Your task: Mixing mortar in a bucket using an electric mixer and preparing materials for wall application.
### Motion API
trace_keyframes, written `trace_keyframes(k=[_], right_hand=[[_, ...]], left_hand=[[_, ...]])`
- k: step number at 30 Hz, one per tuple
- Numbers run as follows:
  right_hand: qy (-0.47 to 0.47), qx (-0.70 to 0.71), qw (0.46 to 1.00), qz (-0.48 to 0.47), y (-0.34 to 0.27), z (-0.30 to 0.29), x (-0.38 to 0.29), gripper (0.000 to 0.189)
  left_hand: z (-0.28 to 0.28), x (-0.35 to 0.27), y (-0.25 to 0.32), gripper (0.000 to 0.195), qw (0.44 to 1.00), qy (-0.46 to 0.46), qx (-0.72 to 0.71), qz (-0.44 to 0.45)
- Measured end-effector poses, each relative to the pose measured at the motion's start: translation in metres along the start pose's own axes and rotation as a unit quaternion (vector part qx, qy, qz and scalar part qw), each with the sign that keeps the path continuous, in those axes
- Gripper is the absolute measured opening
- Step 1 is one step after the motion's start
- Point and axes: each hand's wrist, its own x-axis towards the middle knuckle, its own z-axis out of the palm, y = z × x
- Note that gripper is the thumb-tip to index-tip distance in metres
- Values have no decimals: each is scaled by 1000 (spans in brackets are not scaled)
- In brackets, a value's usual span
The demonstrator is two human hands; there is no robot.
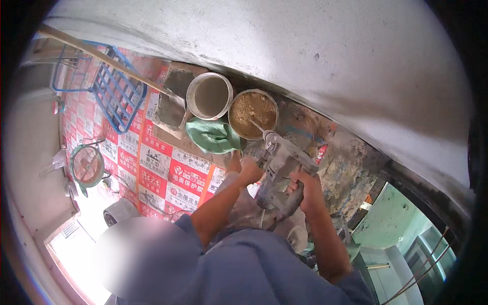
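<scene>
My right hand is wrapped around the rear handle of a dusty rotary hammer drill. With my left hand I grip the drill's side handle. The tool's metal shaft slants into a round bucket holding brown, crumbly wet material, and the shaft's lower end is hidden in it. Beside that bucket, touching or almost touching, stands a white plastic bucket with greyish contents. A crumpled green sack lies against both buckets on my side.
A wooden-handled shovel slants down to a mortar-stained board or tray. Farther left are a blue metal hand trolley and a floor fan. Printed red-and-white protective film covers the floor. A pale wall rises behind the buckets.
</scene>
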Motion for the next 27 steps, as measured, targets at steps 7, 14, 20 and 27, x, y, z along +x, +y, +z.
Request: trace_keyframes(k=[7,14,20,27], right_hand=[[-47,-127,990,-48,-3,1,-11,13],[-67,-171,981,-68,-5,34,-15,17],[-68,-205,971,-103,-10,58,-8,16],[-23,-221,969,-107,-26,64,-4,17]], left_hand=[[62,17,-36,33,979,96,-117,139],[98,71,-74,34,936,114,-241,229],[89,88,-57,34,908,79,-300,282],[49,49,-3,44,959,12,-140,245]])
